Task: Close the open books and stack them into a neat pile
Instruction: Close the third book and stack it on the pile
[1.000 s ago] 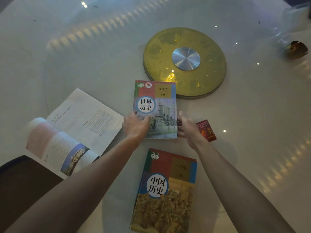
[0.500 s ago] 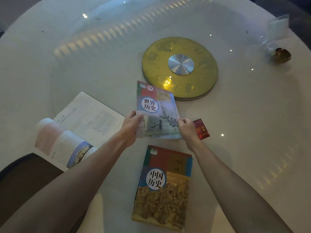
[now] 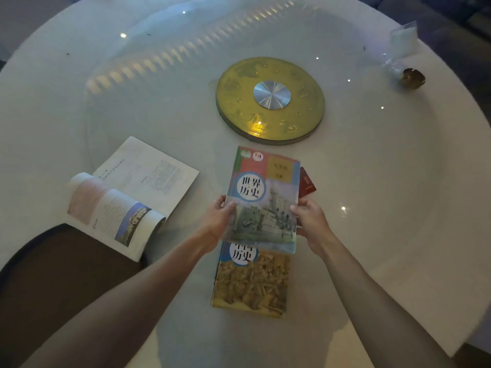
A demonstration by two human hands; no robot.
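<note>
I hold a closed world-history textbook (image 3: 263, 197) with a ship on its cover, lifted above the table. My left hand (image 3: 216, 221) grips its left edge and my right hand (image 3: 309, 221) grips its right edge. Its near end overlaps the top of a second closed history book (image 3: 252, 282), which lies flat on the round white table (image 3: 385, 208) just in front of me. A third book (image 3: 127, 197) lies open to the left, pages up, with its left leaf curled.
A gold turntable disc (image 3: 271, 102) with a silver hub sits at the table's centre. A small red card (image 3: 307, 183) lies half hidden behind the held book. A clear plastic bag (image 3: 402, 43) and a small brass object (image 3: 413, 78) are far right. A dark chair (image 3: 53, 261) stands at lower left.
Both hands lifted the world-history book off the table and brought it toward me, so it now hangs over the top of the nearer closed book.
</note>
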